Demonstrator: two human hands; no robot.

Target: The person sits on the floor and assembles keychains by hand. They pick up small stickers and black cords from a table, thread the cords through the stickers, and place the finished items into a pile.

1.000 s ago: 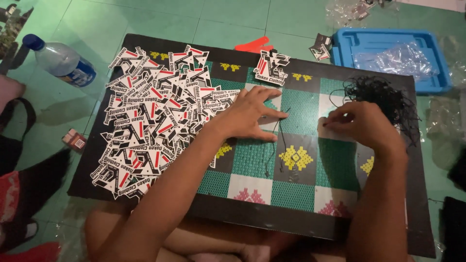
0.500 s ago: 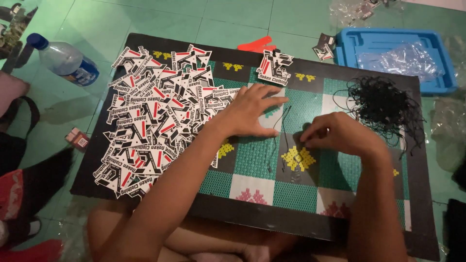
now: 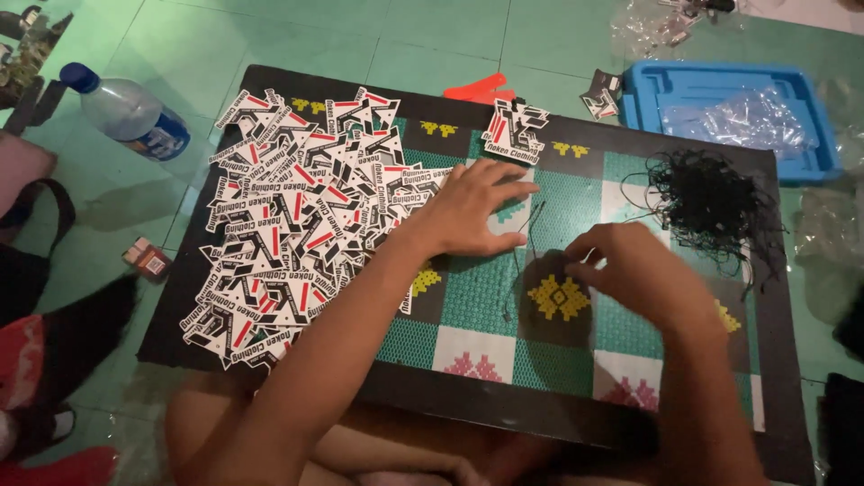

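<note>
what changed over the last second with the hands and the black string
The right hand moved left from the edge of the black string pile toward the middle of the mat, drawing a thin black string with its fingertips. The left hand stayed flat on the mat beside the pile of tags, which did not shift, nor did the bottle or the blue tray.

A thin black string [image 3: 520, 261] is lying loosely on the green woven mat, running down from the left hand's fingertips toward the yellow diamond pattern, slightly curved. A white hang tag [image 3: 504, 216] with black and red markings is lying flat under the left hand's fingers, mostly covered. Just beside it, a large pile of matching tags [image 3: 288, 225] is sprawling across the mat's left half, overlapping at all angles.
</note>
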